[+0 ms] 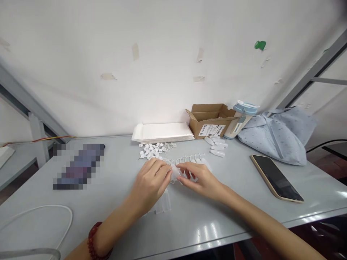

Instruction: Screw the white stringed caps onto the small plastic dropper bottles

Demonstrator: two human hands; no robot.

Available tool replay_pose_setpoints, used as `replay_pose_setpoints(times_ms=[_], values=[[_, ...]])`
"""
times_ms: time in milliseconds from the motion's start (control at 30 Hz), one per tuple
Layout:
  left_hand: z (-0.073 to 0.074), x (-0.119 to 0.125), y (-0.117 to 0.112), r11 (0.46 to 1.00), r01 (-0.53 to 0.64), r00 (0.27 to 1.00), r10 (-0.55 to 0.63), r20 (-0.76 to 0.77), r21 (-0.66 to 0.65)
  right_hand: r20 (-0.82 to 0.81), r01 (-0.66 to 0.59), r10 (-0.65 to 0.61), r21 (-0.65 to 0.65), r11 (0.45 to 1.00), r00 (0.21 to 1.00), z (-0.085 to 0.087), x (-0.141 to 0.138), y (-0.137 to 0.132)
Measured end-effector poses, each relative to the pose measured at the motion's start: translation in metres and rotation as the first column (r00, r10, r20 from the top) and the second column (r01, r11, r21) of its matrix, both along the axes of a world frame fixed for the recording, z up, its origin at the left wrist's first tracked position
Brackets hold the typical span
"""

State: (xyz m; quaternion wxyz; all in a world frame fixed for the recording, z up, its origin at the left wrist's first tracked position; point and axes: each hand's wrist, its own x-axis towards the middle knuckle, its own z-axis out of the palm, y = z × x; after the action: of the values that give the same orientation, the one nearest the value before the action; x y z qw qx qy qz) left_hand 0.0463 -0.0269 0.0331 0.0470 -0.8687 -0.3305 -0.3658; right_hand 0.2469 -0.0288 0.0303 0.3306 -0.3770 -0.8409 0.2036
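Observation:
My left hand [152,180] is closed, thumb and fingers pinching near one end of a translucent white plastic piece [176,173]. My right hand [200,178] grips the same piece from the other side between thumb and forefinger. Its exact kind is partly hidden by the fingers. Just beyond the hands lie thin white loops [187,158] in a row, with translucent tubes [205,163] at their right end. More clear tubes [164,203] rest on the table beside my left wrist. A heap of small white caps [151,150] sits farther back, next to some tangled loops [170,146].
Against the wall stand a stack of white padded envelopes [165,132], an open cardboard box [210,122] and a blue-lidded bottle [240,121]. Several small tubes [217,147] lie before the box. A phone [276,178] and blue fabric bag [276,135] are at right; a blurred-out object [81,166] and cable [71,216] at left.

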Motion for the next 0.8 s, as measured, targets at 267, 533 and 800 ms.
replay_pose_setpoints(times_ms=[267,533,800], values=[[-0.0008,0.0019,-0.0005,0.999,-0.036,0.999,0.037,-0.034,0.012,0.061,0.006,-0.010,0.061,0.998,0.998,-0.0064,-0.0009,-0.0022],[-0.0013,0.0042,-0.0025,0.995,-0.037,0.999,0.039,-0.020,0.094,-0.022,0.007,-0.007,0.026,1.000,1.000,-0.0034,-0.0026,-0.0028],[-0.0039,0.0077,-0.0064,0.989,0.009,1.000,-0.009,-0.004,0.151,-0.202,0.051,-0.083,-0.157,0.986,0.976,-0.0004,-0.0057,-0.0031]])
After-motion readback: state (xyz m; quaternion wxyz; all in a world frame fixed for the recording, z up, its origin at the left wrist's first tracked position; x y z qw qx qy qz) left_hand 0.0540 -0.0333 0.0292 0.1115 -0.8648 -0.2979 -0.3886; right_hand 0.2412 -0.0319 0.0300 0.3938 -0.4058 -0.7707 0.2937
